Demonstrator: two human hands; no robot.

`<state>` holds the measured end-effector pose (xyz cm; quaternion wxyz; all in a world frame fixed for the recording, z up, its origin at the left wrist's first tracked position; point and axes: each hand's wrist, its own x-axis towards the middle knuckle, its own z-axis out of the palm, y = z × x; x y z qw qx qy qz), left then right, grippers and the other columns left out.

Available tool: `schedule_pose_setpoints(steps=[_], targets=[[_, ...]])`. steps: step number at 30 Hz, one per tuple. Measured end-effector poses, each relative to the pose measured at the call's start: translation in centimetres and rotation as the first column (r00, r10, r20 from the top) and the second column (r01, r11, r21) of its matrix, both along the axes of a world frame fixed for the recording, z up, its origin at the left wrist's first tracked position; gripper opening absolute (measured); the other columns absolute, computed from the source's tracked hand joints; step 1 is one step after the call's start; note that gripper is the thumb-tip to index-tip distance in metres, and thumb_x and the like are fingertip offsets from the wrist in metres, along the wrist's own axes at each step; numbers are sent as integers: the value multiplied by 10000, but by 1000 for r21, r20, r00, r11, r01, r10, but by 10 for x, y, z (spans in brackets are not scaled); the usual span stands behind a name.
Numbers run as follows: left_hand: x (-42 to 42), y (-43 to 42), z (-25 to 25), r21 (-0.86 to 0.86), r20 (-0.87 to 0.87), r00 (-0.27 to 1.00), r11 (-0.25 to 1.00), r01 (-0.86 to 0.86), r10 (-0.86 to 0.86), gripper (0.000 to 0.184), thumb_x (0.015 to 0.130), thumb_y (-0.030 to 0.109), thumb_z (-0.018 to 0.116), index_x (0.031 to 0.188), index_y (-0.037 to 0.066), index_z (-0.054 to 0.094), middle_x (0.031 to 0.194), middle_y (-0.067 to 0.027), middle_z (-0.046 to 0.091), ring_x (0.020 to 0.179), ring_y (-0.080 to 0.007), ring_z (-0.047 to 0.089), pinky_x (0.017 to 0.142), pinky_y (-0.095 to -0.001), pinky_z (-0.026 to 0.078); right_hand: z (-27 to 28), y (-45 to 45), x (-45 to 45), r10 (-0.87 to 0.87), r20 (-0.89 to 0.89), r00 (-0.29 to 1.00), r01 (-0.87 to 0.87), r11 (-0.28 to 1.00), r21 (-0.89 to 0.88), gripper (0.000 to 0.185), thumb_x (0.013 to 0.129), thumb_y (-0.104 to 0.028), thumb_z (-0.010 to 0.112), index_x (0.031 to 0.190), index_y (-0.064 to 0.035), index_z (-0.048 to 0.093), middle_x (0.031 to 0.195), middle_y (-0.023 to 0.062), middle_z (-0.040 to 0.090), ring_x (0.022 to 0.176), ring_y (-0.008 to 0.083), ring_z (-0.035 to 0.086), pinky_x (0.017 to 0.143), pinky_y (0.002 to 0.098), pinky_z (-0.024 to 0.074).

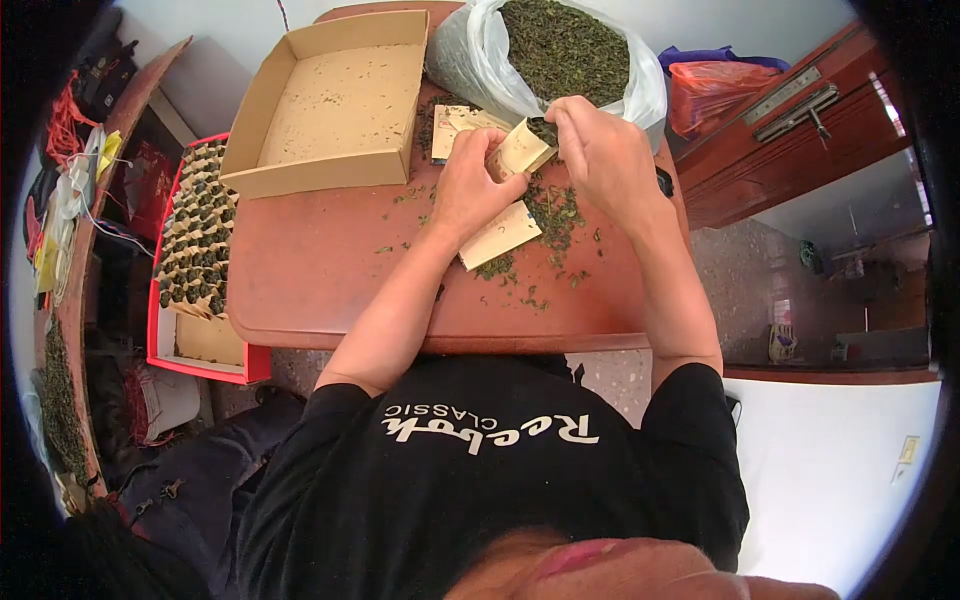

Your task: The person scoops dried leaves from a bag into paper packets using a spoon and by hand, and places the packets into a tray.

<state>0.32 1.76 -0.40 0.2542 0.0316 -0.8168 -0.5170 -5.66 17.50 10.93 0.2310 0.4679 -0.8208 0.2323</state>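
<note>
My left hand [470,188] is closed round a small tan paper bag [521,152], holding it tilted with its mouth up towards the right. At that mouth my right hand [605,155] has its fingers pinched together over a dark clump of dried leaves [541,129]; its fingertips are partly hidden. Below the hands a flat paper bag [502,236] lies on the table, with loose dried leaves [556,212] scattered beside it. More flat paper bags [447,135] lie behind my left hand. A large clear plastic sack [467,52] full of dried leaves stands just beyond.
An open cardboard tray [340,110] with leaf crumbs rests on the table's [320,265] left back corner. Left of the table, a red box [255,365] holds rows of filled paper bags [195,235]. An orange plastic bag [705,92] and a brown door [760,150] are at the right.
</note>
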Motion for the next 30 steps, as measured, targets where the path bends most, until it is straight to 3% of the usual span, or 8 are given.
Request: schedule_pose_setpoints(steps=[4, 7, 10, 13, 16, 22, 25, 30], targets=[[0, 0, -2, -6, -30, 1000, 1000, -8, 8, 493, 715, 211, 755, 1128, 32, 555, 1074, -140, 541, 1010, -285, 586, 897, -383, 481, 10, 4, 5, -51, -65, 997, 46, 996, -83, 125, 966, -159, 529, 954, -60, 604, 753, 132, 675, 694, 346, 673, 601, 450, 523], [0, 0, -1, -10, -36, 999, 1000, -4, 4, 481, 718, 207, 751, 1121, 33, 555, 1067, -139, 543, 1008, -285, 587, 896, -385, 480, 10, 11, -1, -48, -30, 998, 42, 981, -191, 168, 1002, -145, 513, 1019, -49, 649, 683, 92, 655, 637, 196, 680, 590, 311, 522], [1, 0, 1, -9, -31, 1000, 1000, -3, 3, 476, 719, 203, 748, 1118, 32, 553, 1062, -138, 546, 1007, -286, 587, 895, -386, 480, 9, 12, 4, -19, 103, 994, 38, 983, -179, 176, 1008, -146, 509, 1020, -45, 652, 674, 77, 650, 619, 145, 666, 585, 293, 516], [1, 1, -1, 15, -43, 999, 1000, -3, 4, 471, 720, 183, 755, 1118, 26, 558, 1066, -125, 553, 1002, -260, 577, 895, -372, 476, 4, 8, 9, 33, 208, 977, -3, 989, -145, 147, 992, -142, 515, 974, -48, 627, 744, 121, 665, 658, 297, 667, 609, 387, 521], [-2, 0, -3, 51, -71, 998, 999, 5, -1, 459, 721, 146, 771, 1114, 21, 569, 1075, -95, 565, 993, -213, 559, 898, -343, 465, 0, 7, 6, 92, 258, 962, -36, 976, -215, 174, 997, -144, 509, 966, -32, 638, 713, 112, 666, 615, 239, 666, 604, 363, 522], [-1, -1, -5, 41, -90, 996, 999, 11, -7, 461, 732, 142, 769, 1124, 18, 560, 1084, -86, 565, 990, -205, 564, 890, -338, 468, 11, 16, -22, 52, 457, 888, 178, 877, -445, 225, 994, -162, 488, 989, -28, 669, 625, 52, 659, 566, 102, 606, 571, 281, 483], [1, 0, -1, 78, -82, 997, 997, 12, -6, 458, 743, 152, 759, 1130, 20, 552, 1079, -93, 561, 978, -211, 580, 855, -344, 487, 9, 16, -57, -85, 404, 911, 278, 850, -447, 245, 989, -183, 484, 994, -35, 679, 626, 42, 664, 560, 96, 586, 566, 258, 471], [-3, -1, -6, 180, -57, 998, 983, 48, -38, 470, 787, 130, 749, 1181, 18, 519, 1105, -68, 576, 1008, -184, 609, 757, -316, 528, -29, 12, -122, -308, 370, 877, 368, 924, -105, 324, 937, -246, 426, 949, -45, 679, 697, 138, 701, 753, 301, 697, 756, 396, 516]])
